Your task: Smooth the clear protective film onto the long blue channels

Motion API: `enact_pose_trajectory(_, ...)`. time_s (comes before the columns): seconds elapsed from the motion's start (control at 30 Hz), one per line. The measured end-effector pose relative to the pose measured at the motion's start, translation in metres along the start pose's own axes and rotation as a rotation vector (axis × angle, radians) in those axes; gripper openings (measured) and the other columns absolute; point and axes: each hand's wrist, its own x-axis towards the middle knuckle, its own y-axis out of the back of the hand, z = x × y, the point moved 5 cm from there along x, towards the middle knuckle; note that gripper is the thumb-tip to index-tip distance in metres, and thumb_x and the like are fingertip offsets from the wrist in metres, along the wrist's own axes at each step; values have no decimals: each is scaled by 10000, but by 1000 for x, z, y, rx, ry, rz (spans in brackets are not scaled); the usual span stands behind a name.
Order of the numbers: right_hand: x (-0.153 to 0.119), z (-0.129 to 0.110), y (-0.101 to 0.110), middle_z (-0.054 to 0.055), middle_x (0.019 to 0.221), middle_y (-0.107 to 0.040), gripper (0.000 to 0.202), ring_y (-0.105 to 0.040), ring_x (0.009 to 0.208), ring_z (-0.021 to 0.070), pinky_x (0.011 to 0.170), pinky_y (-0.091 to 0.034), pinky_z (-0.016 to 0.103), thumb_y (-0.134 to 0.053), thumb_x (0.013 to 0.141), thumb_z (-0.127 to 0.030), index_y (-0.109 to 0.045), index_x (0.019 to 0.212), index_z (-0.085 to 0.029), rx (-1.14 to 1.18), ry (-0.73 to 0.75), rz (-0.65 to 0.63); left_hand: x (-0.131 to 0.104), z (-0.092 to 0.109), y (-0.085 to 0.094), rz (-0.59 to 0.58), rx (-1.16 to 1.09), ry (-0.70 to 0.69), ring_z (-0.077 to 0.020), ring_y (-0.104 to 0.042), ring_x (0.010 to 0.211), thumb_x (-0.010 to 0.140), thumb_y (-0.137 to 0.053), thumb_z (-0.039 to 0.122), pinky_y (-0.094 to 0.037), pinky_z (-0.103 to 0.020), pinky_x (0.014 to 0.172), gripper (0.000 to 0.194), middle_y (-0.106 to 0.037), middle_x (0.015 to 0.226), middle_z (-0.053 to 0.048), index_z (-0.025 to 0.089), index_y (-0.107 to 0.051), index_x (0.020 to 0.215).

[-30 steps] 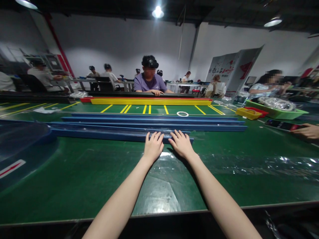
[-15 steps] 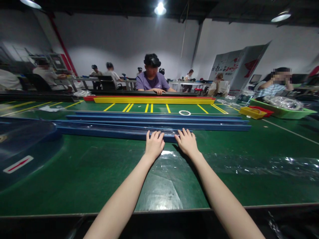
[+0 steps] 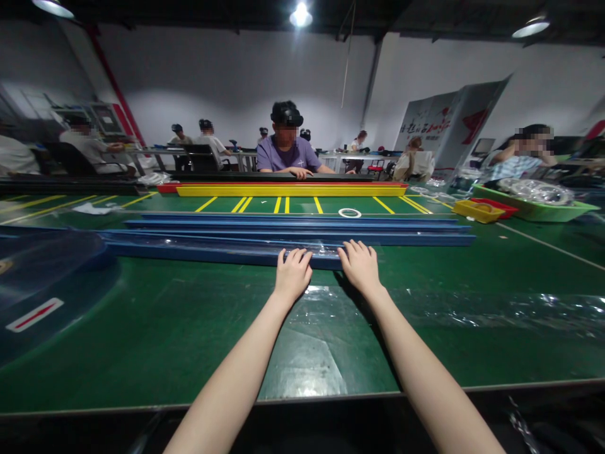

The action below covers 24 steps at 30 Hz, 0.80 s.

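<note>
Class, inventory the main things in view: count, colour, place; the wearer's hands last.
Table: one, green, foreground.
Blue channels: several, blue, across mid-table.
Yellow channel: one, yellow, beyond them.
White ring: one, white, between blue and yellow channels.
Yellow tray: one, yellow, right.
Red tray: one, red, behind it.
Green tub: one, green, far right.
Arrow label: one, red-and-white, left.
Clear film: count unclear, transparent, right.
Lamps: three, white, overhead.
People: several, nearest purple-shirted, background.
Left hand, right hand: one each, bare, at nearest blue channel.
</note>
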Motion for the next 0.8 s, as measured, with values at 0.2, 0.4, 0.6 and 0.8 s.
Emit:
enact_pose_trajectory(0.2,1,10,-10,150,1309,-452,490,-372,1202,287,951,-254,430,-254,896,-415,-515,1197,-130,-46,-63,-56,1,-6,3,49,26,62,-230,-503,1077,820,-432,198,-239,-490,1013,275,-605,1122,-68,212,-584,1049)
enact_pose_trajectory(0.4,-4,-12,-12,164,1323,-429,533,-369,1201,308,930,-278,445,-206,898,-448,-489,1231,-144,-80,65,-68,1,-1,1,29,-2,-48,-218,-467,1137,819,-435,191,-253,-454,1019,334,-565,1195,-70,208,-535,1138)
enact_pose_trajectory(0.6,-6,-19,-8,159,1313,-441,532,-386,1190,298,912,-304,432,-200,901,-453,-491,1225,-148,-72,114,-68,0,2,-3,-9,-3,-84,-210,-479,1123,823,-433,188,-245,-458,1021,333,-576,1183,-61,219,-537,1139)
enact_pose_trajectory(0.8,-2,-10,-1,119,1213,-542,444,-474,1101,234,859,-342,358,-248,903,-416,-569,1095,-177,26,97,-45,1,2,0,-19,-10,-46,-214,-487,1106,819,-442,190,-243,-465,1018,327,-581,1174,-54,224,-546,1127)
